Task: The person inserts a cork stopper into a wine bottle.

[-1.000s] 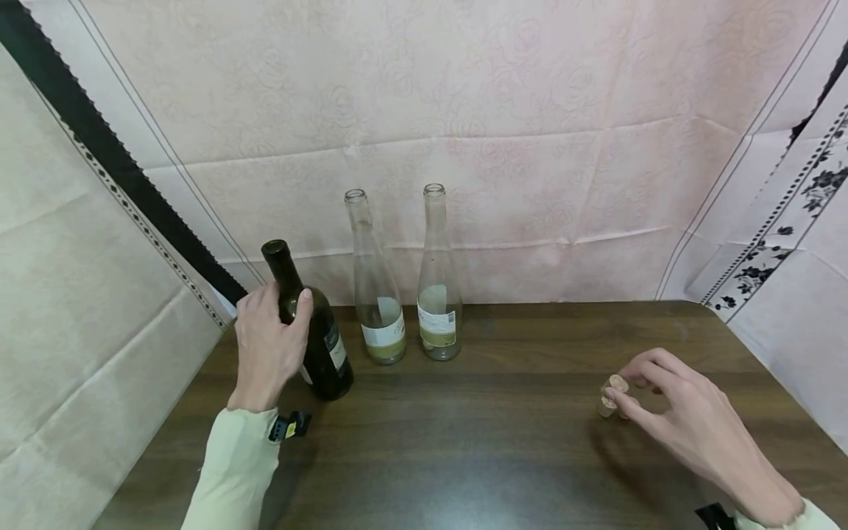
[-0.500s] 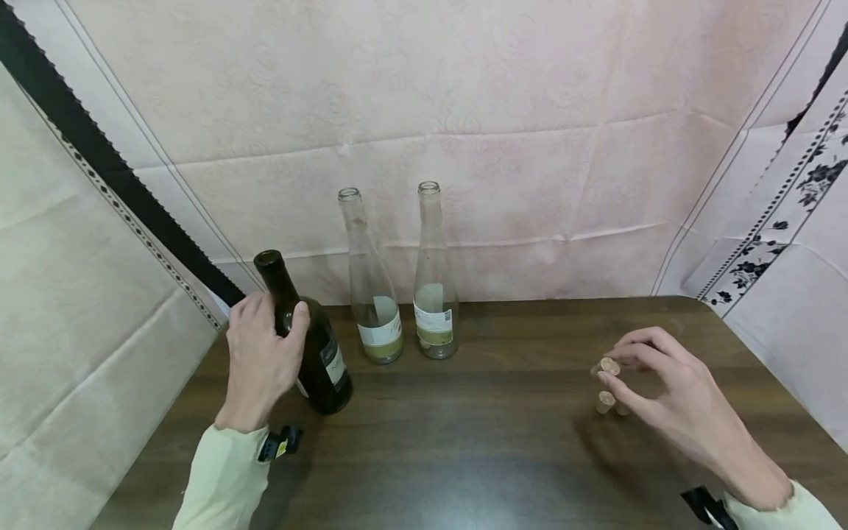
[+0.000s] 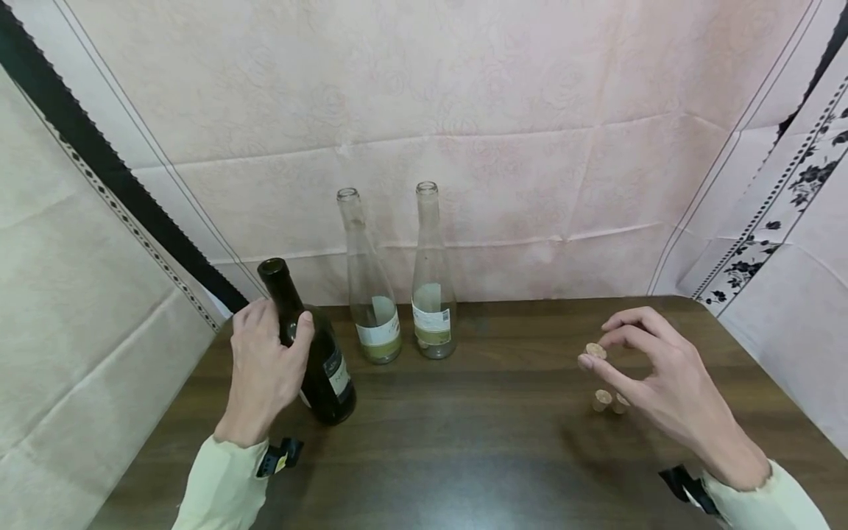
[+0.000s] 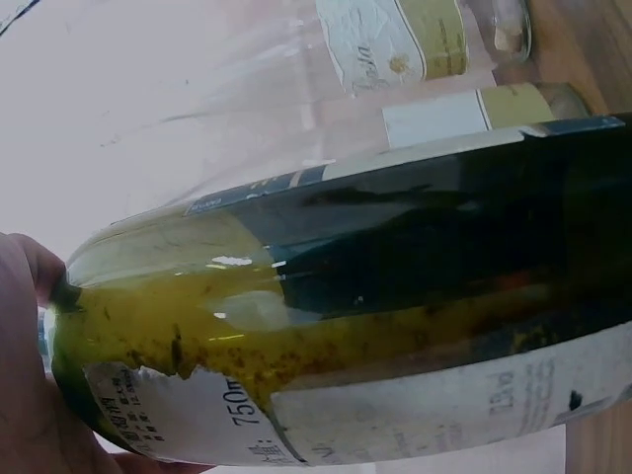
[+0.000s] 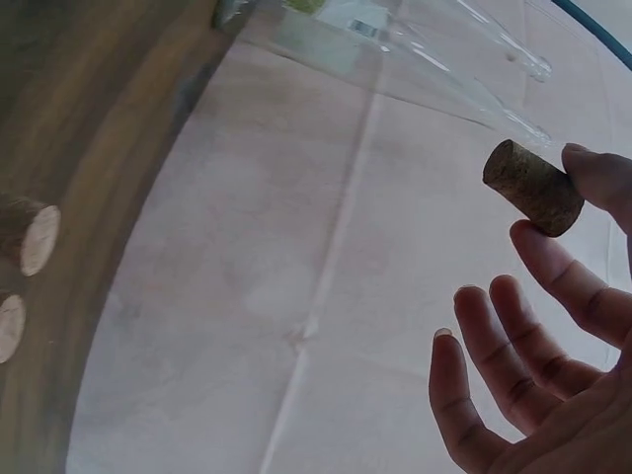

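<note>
Dark green glass: the wine btl (image 3: 329, 372) was in the L hand (image 3: 265, 361), clamped round its shoulder, thumb down the side nearer the clear btls, other fingers round the far side. It leaned, neck twd L of the head view, mouth uncorked; can't tell if the base was fully on the table (image 3: 464, 449). L wrist cam: torn white label w/ "750m" legible, light coming yellowish thru the glass.

R hand (image 3: 669, 390), well apart from the L, pinched one cork (image 3: 595, 351) b/w thumb & index fingertips, up off the table; the other 3 fingers stood away from it, slightly bent. R wrist cam showed that cork tilted, one end face free.

Two more corks (image 3: 601, 400) stood on the table close together, just below the R hand in the head view.

Two clear btls (image 3: 433, 294) stood near the back edge, side by side w/ a small gap, to the R of the wine btl, both mouths open, white-&-green labels low down. L wrist cam: small pale lump at the base of one.

Behind, pinkish patterned cloth (image 3: 497, 110) w/ creases; pale sleeves (image 3: 221, 482) & dark straps (image 3: 278, 458) at both wrists.
</note>
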